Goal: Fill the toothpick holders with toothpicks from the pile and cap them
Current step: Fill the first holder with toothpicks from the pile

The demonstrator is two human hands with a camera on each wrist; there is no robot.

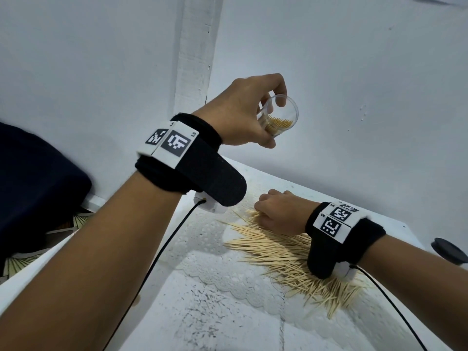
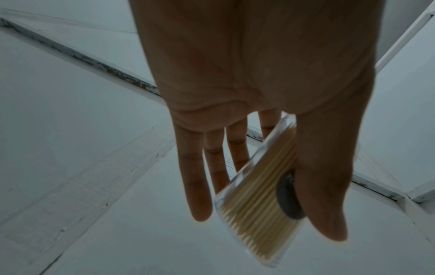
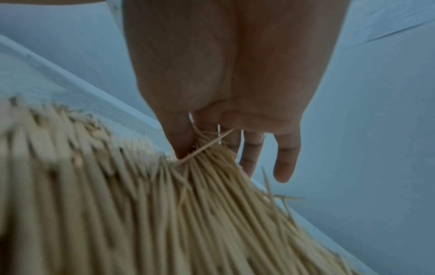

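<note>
My left hand (image 1: 273, 120) is raised in front of the wall and grips a clear toothpick holder (image 1: 285, 114), tilted with its open mouth toward me and partly filled with toothpicks. In the left wrist view the holder (image 2: 254, 201) sits between thumb and fingers of that hand (image 2: 261, 215). Low on the table, my right hand (image 1: 263, 209) rests on the far end of the toothpick pile (image 1: 283, 252). The right wrist view shows its thumb and fingers (image 3: 207, 147) pinching a small bunch out of the pile (image 3: 164, 214). A black cap (image 1: 449, 254) lies at the table's right edge.
The white table carries a lace cloth (image 1: 215, 269) under the pile. A dark blue bulky object (image 1: 38, 186) stands at the left, by the table's edge. White walls close in behind. Cables trail from both wrist cameras across the table.
</note>
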